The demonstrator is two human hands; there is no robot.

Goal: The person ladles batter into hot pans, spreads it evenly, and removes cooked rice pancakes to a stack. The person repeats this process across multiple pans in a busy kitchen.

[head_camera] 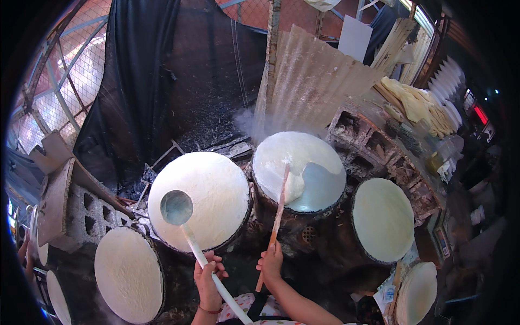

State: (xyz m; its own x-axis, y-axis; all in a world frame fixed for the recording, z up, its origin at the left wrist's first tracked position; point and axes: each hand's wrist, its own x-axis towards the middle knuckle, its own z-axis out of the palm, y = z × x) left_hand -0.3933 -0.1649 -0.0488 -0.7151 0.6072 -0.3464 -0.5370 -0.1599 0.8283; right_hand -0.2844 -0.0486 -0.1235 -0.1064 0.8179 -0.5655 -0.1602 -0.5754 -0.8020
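My left hand [209,280] grips the white handle of a long ladle. The ladle's round grey bowl [176,207] is over a round griddle top covered by a white sheet of batter [215,191]; whether it touches the sheet is unclear. In my right hand [271,264] is a flat wooden stick [280,211], pointing away from me. Its far end meets a white batter layer [292,146] on the middle-right griddle [321,191]. That layer is bunched beside the stick, and shiny grey metal shows to its right.
More white-covered round tops stand at left [128,276] and right [383,219]. A stack of pale round sheets [418,294] lies lower right. Concrete blocks [95,215] flank the left, with a broken block wall [378,142] at right. Black sheeting [195,77] and a corrugated panel [313,77] hang behind.
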